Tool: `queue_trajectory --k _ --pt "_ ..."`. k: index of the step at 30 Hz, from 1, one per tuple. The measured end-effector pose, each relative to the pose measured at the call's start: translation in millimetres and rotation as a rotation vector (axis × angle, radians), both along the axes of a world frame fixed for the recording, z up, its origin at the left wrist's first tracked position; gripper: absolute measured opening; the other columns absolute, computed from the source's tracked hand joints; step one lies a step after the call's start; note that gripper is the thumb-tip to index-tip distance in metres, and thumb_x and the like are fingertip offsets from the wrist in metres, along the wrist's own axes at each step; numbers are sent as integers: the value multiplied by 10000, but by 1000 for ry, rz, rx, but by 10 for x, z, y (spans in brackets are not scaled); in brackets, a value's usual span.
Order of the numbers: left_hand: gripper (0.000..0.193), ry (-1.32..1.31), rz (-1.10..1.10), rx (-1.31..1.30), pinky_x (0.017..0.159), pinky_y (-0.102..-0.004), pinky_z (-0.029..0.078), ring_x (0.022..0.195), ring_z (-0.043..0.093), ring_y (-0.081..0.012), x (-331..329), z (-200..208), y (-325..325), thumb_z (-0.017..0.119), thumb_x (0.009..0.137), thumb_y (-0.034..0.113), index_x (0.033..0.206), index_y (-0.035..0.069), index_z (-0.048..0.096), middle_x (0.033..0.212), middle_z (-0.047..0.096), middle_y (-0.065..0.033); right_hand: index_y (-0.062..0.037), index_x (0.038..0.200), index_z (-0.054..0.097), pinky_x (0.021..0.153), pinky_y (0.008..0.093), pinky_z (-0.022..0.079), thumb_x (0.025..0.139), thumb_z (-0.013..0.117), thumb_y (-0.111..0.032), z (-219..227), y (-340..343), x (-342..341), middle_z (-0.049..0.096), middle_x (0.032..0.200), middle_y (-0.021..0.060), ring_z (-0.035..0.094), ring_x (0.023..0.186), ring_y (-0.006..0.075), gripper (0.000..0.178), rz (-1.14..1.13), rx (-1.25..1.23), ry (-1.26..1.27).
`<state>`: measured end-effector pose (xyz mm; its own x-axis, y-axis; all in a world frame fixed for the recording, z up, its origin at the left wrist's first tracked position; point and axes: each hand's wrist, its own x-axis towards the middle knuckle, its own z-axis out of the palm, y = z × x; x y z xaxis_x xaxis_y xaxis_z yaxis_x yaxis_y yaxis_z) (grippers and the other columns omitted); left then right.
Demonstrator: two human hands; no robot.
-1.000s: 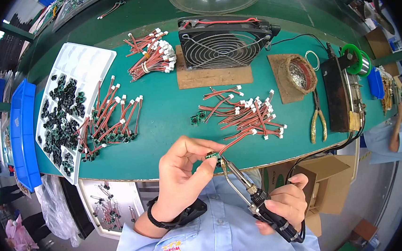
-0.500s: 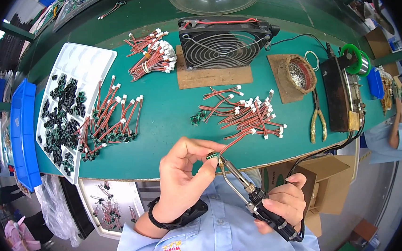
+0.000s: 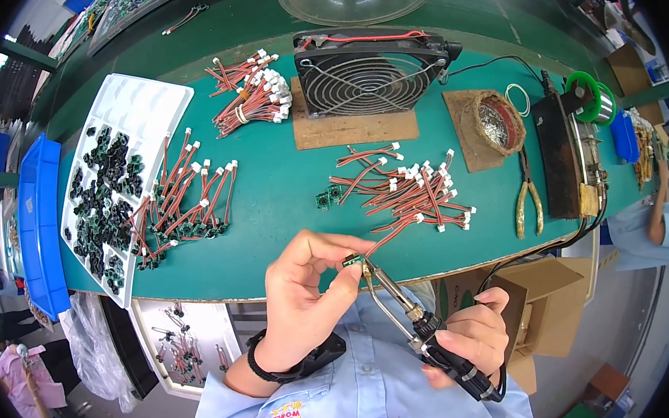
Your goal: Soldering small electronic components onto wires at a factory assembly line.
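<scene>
Pinched between the thumb and fingers of my left hand (image 3: 310,293) is a small green circuit board (image 3: 353,260), above the table's near edge. A red and black wire lead (image 3: 393,236) with a white plug runs from the board toward the loose leads. My right hand (image 3: 473,339) is wrapped round the black handle of a soldering iron (image 3: 414,317). The iron's tip and the thin metal tube alongside it meet the board's edge. Beyond my hands lie a pile of wire leads (image 3: 419,190) and a few loose small boards (image 3: 324,199).
A white tray (image 3: 149,98) of small boards and a blue bin (image 3: 43,224) stand left. Bundled leads (image 3: 259,97) lie beside a fan (image 3: 371,76). At right are a round solder-flecked dish (image 3: 498,123), pliers (image 3: 528,201), a solder spool (image 3: 595,100) and a black soldering unit (image 3: 557,160).
Both hands, the board and the iron hold nearly the same place. The table scene shifts only very slightly in the picture.
</scene>
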<state>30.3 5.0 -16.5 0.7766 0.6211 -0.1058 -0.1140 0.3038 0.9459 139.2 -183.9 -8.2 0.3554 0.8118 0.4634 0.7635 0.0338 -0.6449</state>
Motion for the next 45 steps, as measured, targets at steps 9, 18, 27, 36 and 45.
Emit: queue_trajectory --k 9,18,27,36,45 --pt "125 -3 17 23 793 -305 481 909 592 -192 1 15 1 526 792 -65 866 14 465 1004 603 -211 -147 947 643 780 332 324 610 768 -285 31 -23 0 612 705 -59 556 619 97 385 18 -29 12" --pt "133 6 35 28 776 -290 480 888 588 -175 8 41 -14 521 784 -74 862 18 466 999 604 -210 -139 971 637 781 329 324 614 770 -281 53 -52 -1 618 702 -54 560 619 97 407 28 -44 27" --pt "144 -38 10 20 757 -266 447 959 576 -162 -17 22 17 537 799 -74 873 22 459 1019 608 -194 -132 969 634 791 337 321 633 754 -343 74 -88 30 602 662 -46 558 611 101 415 35 -14 7" --pt "126 34 -25 -232 817 -311 422 853 580 -188 -3 127 49 578 758 53 829 44 474 925 619 -183 -136 949 630 810 348 314 647 744 -391 -66 -208 36 577 624 -34 557 613 108 412 -193 264 79" --pt "114 6 -20 -147 790 -315 461 862 587 -182 29 96 -12 560 775 -2 836 36 471 941 617 -184 -153 956 636 811 329 317 617 753 -325 6 -103 29 587 652 -59 554 616 96 398 12 45 36"
